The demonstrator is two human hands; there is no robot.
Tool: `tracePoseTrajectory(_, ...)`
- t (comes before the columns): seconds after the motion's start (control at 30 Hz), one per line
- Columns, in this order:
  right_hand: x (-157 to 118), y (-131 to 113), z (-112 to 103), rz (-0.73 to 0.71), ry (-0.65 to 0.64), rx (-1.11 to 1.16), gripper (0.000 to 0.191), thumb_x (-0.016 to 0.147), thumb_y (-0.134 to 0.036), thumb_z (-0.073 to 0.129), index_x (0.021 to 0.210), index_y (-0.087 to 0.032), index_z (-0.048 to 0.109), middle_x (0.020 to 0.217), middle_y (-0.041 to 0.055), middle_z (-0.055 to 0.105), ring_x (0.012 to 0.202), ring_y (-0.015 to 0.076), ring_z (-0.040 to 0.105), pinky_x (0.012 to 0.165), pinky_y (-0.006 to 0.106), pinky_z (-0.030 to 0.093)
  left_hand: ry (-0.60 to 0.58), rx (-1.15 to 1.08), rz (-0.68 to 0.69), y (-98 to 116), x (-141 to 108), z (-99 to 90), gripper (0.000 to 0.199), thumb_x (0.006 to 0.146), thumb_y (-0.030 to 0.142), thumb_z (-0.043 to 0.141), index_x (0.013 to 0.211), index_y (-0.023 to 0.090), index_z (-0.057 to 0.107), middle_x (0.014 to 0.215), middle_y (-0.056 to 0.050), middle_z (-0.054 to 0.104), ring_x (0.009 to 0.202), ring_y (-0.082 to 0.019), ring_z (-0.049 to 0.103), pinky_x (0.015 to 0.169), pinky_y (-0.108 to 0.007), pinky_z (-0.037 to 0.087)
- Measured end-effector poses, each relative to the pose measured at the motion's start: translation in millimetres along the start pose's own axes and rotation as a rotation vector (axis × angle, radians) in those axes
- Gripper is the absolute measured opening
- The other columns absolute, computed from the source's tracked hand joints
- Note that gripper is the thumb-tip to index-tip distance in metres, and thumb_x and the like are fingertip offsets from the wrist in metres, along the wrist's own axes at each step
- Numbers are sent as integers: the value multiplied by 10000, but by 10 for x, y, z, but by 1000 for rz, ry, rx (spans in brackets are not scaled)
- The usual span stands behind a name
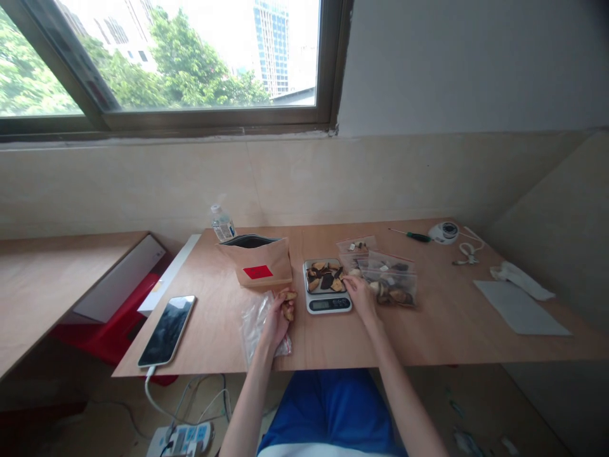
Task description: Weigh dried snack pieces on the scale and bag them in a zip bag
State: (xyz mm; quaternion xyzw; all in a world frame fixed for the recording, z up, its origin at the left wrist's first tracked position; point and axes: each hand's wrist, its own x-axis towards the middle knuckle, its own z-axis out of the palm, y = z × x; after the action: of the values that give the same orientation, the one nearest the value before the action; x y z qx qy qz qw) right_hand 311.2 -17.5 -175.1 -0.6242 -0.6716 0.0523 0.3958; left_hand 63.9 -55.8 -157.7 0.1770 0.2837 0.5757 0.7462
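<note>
Your left hand (277, 320) is closed around a few brown dried pieces (288, 306), holding them just above the mouth of a clear plastic bag (257, 330) that lies flat on the wooden table (451, 330) near its front edge. A few more pieces seem to sit inside that bag at its lower end, though they are too small to make out well.

Your right hand (360, 294) rests at the right edge of the small kitchen scale (327, 285), fingers curled at the tray (308, 266); you cannot tell from this view whether they pinch a piece or only touch. The tray holds a heap of mixed brown and dark dried slices.

Just right of your right hand lies a filled clear zip bag (392, 279) with the same kind of slices, and behind it a second, nearly flat bag (356, 244) with only a few bits.

Left of the scale stands an open brown paper pouch (257, 260) with a red label; its contents are hidden. A water bottle (221, 223) stands behind it, and a phone (167, 330) lies well to the left.
</note>
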Motion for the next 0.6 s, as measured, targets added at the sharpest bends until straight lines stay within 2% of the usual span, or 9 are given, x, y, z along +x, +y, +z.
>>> tracePoseTrajectory(0.13, 23, 37, -16, -52, -114, 16, 306, 839, -207, 396, 998, -212, 658, 952, 75, 691, 885, 214, 623, 783, 340, 465, -6, -4, -14, 5, -2, -1, 199, 731, 234, 652, 899, 137, 606, 753, -9, 579, 528, -36, 477, 433, -139, 350)
tracePoseTrajectory(0.2, 12, 15, -61, -34, -123, 85, 320, 840, -213, 390, 1024, -208, 653, 982, 78, 688, 906, 214, 624, 790, 340, 471, 14, 1, -16, 12, -8, 10, 196, 728, 230, 650, 900, 142, 614, 763, -13, 592, 543, -42, 490, 442, -143, 354)
tracePoseTrajectory(0.3, -42, -32, -144, 53, -50, 216, 326, 850, -270, 390, 1039, -188, 643, 1022, 92, 678, 896, 208, 634, 767, 324, 487, 43, 4, -26, 19, -15, 25, 196, 717, 220, 648, 901, 155, 626, 774, -16, 608, 542, -48, 490, 443, -154, 352)
tracePoseTrajectory(0.43, -192, -43, -247, 166, 40, 284, 350, 849, -364, 406, 1012, -159, 638, 982, 117, 682, 832, 211, 640, 730, 318, 493, 39, -6, -25, 13, -6, 15, 203, 723, 217, 631, 919, 162, 628, 799, -26, 615, 535, -57, 479, 437, -166, 351)
tracePoseTrajectory(0.6, -494, 8, -314, 245, 85, 328, 384, 866, -418, 382, 994, -150, 625, 1006, 132, 664, 922, 227, 610, 790, 327, 468, 19, 15, 15, -4, 8, -22, 243, 685, 167, 611, 927, 138, 612, 817, -31, 614, 574, -64, 507, 501, -176, 399)
